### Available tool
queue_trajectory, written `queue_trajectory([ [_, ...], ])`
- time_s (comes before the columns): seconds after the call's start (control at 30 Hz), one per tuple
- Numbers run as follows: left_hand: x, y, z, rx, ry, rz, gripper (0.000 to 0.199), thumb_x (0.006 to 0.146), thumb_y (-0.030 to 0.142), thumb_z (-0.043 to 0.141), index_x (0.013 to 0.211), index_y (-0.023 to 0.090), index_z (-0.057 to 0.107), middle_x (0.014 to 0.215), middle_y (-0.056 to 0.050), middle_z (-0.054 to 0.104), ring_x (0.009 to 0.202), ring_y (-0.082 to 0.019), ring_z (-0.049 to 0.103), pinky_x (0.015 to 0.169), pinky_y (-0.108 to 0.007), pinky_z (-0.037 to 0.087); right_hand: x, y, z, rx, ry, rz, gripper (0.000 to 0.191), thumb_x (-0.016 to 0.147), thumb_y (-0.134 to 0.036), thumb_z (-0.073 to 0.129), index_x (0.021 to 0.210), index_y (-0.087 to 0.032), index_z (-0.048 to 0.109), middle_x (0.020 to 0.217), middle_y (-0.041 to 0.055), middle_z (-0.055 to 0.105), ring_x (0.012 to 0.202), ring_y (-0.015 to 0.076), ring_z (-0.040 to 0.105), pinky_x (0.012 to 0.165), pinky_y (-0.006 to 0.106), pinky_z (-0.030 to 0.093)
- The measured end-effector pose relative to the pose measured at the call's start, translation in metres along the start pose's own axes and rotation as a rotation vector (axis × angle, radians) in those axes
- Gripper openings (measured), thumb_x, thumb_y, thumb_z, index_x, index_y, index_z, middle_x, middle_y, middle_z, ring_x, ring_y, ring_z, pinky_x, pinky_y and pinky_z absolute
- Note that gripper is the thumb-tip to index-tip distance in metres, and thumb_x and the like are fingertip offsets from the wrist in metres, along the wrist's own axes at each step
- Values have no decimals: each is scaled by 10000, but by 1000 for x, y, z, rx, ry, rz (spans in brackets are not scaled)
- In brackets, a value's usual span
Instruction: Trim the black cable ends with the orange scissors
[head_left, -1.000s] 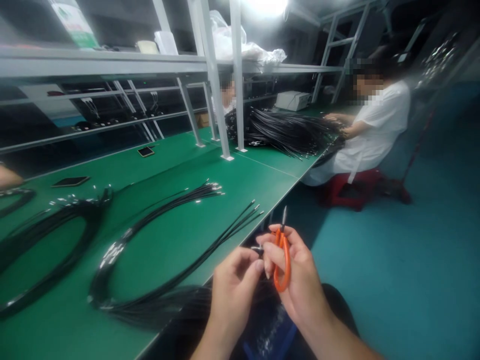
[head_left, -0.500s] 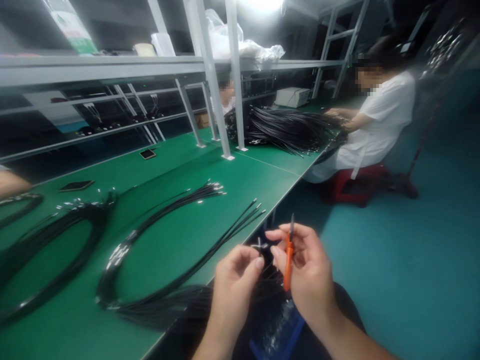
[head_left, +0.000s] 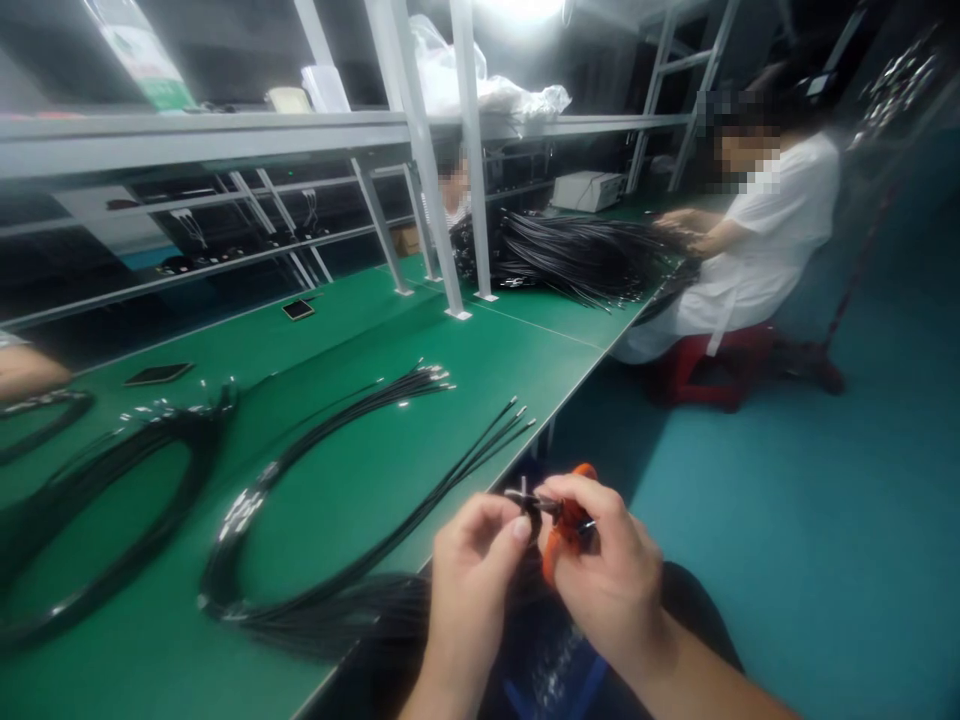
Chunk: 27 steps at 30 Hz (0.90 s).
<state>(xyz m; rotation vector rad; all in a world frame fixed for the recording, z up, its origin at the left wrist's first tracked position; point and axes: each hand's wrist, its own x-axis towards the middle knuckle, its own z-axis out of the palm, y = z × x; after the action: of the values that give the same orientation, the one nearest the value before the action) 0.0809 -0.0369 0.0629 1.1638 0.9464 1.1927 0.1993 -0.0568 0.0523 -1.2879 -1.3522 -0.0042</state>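
Near the bench's front edge, my left hand point(head_left: 476, 560) pinches the end of a black cable point(head_left: 534, 522), where short pale wire tips stick up. My right hand point(head_left: 611, 560) is wrapped round an orange-handled cutting tool point(head_left: 568, 530). The tool's dark jaws point left and meet the cable end beside my left fingertips; whether they touch the wire is too small to tell. A curved bundle of black cables point(head_left: 225, 550) with silvery ends lies on the green bench point(head_left: 345, 480) to the left of my hands.
More black cable loops point(head_left: 142, 560) lie at the left, near another person's arm point(head_left: 30, 372). Two phones are on the bench. Shelf posts point(head_left: 442, 230) stand behind, beside a large cable pile point(head_left: 577, 255). A person in white point(head_left: 780, 230) sits on a red stool point(head_left: 712, 365). Below my hands is a blue container point(head_left: 589, 680).
The tool in my right hand has turned from upright to pointing left, and its jaws have come up to the cable end. My left hand keeps its pinch.
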Motion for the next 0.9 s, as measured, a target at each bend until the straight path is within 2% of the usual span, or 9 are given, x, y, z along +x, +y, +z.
queue_trajectory([
  [0.1, 5, -1, -5, 34, 46, 43, 140, 775, 246, 693, 716, 142, 620, 655, 13, 575, 613, -107, 507, 596, -180, 410, -7, 2, -6, 73, -23, 105, 448, 696, 6, 624, 1019, -303, 594, 882, -7, 693, 764, 166, 660, 696, 250, 520],
  [0.3, 11, -3, -13, 133, 115, 94, 79, 785, 223, 682, 764, 159, 642, 727, 3, 613, 664, -122, 535, 627, -197, 423, -14, -16, -20, 582, -343, 730, 309, 677, -205, 716, 972, -222, 623, 791, 43, 654, 736, 188, 630, 640, 270, 501],
  [0.4, 10, -4, -12, 150, 121, 128, 48, 786, 208, 680, 772, 168, 655, 732, 4, 621, 668, -123, 549, 625, -195, 433, -9, -21, -23, 796, -479, 936, 272, 640, -211, 745, 885, -171, 636, 683, 22, 606, 623, 135, 564, 568, 225, 453],
  [0.5, 9, -5, -11, 159, 99, 152, 20, 794, 190, 674, 781, 179, 663, 730, 11, 624, 678, -120, 563, 628, -184, 441, -2, -22, -23, 854, -568, 1108, 273, 670, -257, 737, 886, -143, 614, 651, 5, 579, 472, 56, 426, 433, 166, 325],
  [0.57, 8, -4, -11, 167, 79, 159, 21, 800, 183, 669, 781, 182, 663, 728, 13, 623, 688, -119, 571, 631, -177, 445, 2, -23, -24, 865, -604, 1158, 287, 683, -276, 727, 896, -132, 598, 656, 2, 571, 433, 32, 365, 401, 155, 261],
  [0.63, 7, -4, -10, 175, 57, 154, 31, 811, 182, 661, 780, 182, 657, 726, 13, 618, 690, -121, 576, 630, -179, 449, 5, -25, -24, 876, -608, 1166, 281, 681, -262, 724, 886, -125, 591, 655, 1, 568, 426, 29, 365, 396, 154, 255],
  [0.9, 5, -7, -10, 203, 4, 112, 60, 832, 203, 635, 786, 163, 634, 733, -12, 615, 700, -157, 584, 652, -235, 460, 1, -19, -11, 855, -498, 1171, 268, 593, -250, 757, 788, -125, 620, 559, 0, 595, 300, 19, 333, 302, 156, 207],
])
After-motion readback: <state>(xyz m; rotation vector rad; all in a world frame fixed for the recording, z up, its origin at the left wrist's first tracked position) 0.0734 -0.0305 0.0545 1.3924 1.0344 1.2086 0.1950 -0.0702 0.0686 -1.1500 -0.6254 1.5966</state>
